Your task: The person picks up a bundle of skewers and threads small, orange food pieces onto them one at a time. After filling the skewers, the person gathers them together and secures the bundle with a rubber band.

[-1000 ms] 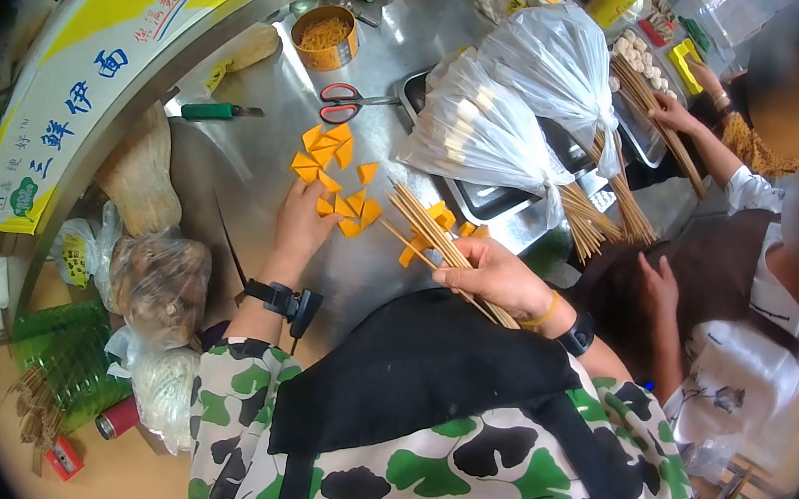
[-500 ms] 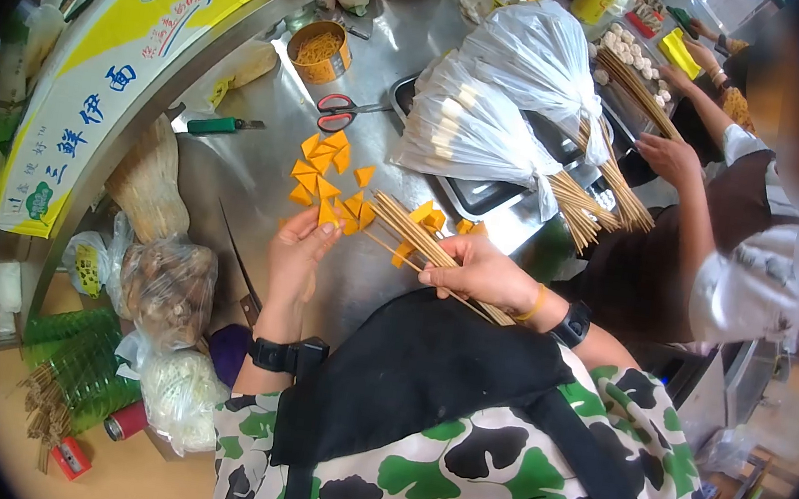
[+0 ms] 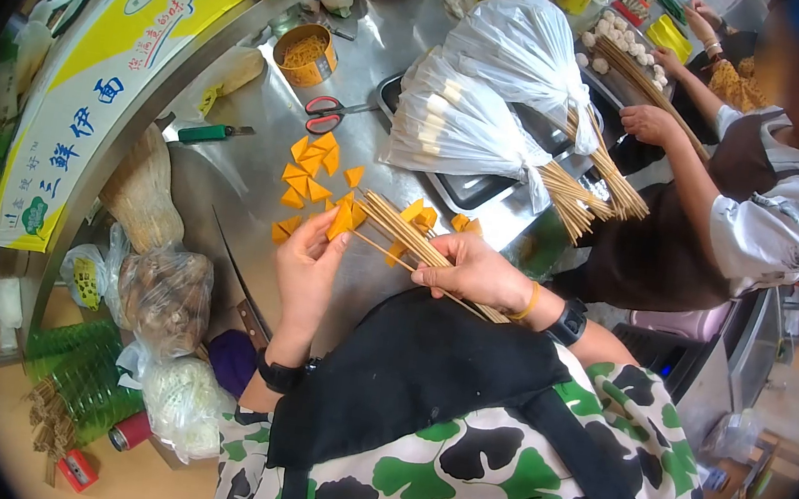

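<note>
My right hand [image 3: 468, 269] is closed around a bundle of thin wooden skewers [image 3: 392, 226] that points up and to the left. One skewer sticks out apart from the bundle, its tip at an orange piece [image 3: 341, 222]. That piece is pinched between the thumb and fingers of my left hand [image 3: 309, 263]. Triangular orange pieces [image 3: 311, 157] lie loose on the metal table [image 3: 259, 165] just beyond my hands. A few more orange pieces [image 3: 419, 215] show behind the bundle.
Red-handled scissors [image 3: 326, 114], a round tin [image 3: 305, 54], a green cutter [image 3: 213, 133] and a long knife [image 3: 252, 319] lie around. Bagged skewers [image 3: 467, 122] rest on a black tray [image 3: 467, 198]. A co-worker [image 3: 720, 191] stands at the right, hands over the table.
My left hand has moved slightly right and closer to the skewers, and its orange piece now meets the tip of the single skewer. My right hand keeps its hold on the bundle.
</note>
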The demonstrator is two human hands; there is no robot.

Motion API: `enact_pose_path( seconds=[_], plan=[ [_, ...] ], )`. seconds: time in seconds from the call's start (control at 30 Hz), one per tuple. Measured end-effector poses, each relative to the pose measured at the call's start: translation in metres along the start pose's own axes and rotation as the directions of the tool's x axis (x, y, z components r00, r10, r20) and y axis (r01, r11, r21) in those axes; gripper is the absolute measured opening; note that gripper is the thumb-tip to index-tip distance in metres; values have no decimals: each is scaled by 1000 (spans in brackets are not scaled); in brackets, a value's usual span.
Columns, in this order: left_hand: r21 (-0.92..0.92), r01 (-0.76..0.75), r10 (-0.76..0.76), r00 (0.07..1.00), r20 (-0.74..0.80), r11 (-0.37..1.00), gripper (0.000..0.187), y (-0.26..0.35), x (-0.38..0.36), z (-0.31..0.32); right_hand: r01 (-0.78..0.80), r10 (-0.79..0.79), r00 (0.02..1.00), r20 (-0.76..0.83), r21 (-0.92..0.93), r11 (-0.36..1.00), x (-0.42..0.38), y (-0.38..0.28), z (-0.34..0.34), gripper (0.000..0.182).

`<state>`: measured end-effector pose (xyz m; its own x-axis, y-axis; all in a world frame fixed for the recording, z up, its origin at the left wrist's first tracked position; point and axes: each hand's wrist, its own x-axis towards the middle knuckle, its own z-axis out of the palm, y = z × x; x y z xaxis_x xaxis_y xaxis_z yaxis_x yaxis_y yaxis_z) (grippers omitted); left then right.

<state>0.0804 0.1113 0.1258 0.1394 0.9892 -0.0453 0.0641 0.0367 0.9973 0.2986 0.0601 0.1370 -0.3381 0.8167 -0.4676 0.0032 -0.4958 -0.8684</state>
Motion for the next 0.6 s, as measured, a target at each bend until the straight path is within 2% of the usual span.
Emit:
enact_pose_path(
  seconds=[0.1,0.2,0.4,0.5,0.6],
  plan=[
    [227,-69,81,996,-42,971,29,5,-3,1,11,-11,1000,-8,-3,1000,0,0,3,13],
    [339,-196,219,975,-30,920,28,5,-5,6,7,-6,1000,-26,10,1000,-1,-4,6,13],
    [257,-65,71,997,-17,964,30,3,-6,10,-8,5,998,-56,-51,999,1,-2,5,13],
    [296,-4,-1,1000,17,955,29,2,-5,9,-20,15,997,-71,-65,998,5,1,5,13],
    [202,-10,-13,993,114,979,30,-7,-9,19,-41,32,994,-103,-88,995,11,2,5,14]
  ],
)
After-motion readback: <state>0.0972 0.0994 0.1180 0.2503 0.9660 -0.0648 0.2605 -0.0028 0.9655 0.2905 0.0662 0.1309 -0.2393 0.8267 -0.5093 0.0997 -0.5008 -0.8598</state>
